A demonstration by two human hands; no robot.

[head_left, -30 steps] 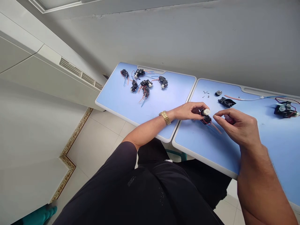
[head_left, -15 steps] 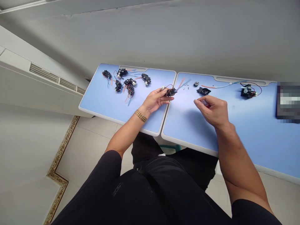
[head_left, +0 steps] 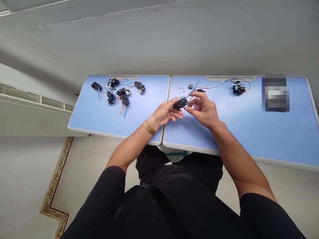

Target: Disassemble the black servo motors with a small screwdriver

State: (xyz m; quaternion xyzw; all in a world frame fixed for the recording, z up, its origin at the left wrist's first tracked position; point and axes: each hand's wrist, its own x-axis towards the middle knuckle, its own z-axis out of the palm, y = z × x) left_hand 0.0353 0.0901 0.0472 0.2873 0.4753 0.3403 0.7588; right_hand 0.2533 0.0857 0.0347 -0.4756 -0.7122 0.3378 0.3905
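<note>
My left hand (head_left: 164, 114) is closed around a small black motor unit (head_left: 179, 103) with thin red and black wires, holding it above the seam between two blue tabletops. A flat blue tube (head_left: 194, 88) and an orange one stick out from the unit's right side. My right hand (head_left: 205, 111) has its thumb and fingertips close against that side, by the tubes; whether they pinch a tube I cannot tell. A red, partly clear object (head_left: 197, 108) shows inside the right hand, mostly hidden by the fingers. A black housing part (head_left: 200, 90) lies behind the right hand, partly covered.
Several similar motor units (head_left: 123, 92) lie on the left tabletop (head_left: 99, 116). Small screws (head_left: 181, 89) and a round metallic part (head_left: 190, 86) are near the back of the right one. Farther right are another wired unit (head_left: 238, 87) and a blurred dark item (head_left: 275, 94).
My right hand has moved left to the motor unit, its fingers opening from a fist to reach the tubes. The unit has turned in my left hand. The view has shifted right.
</note>
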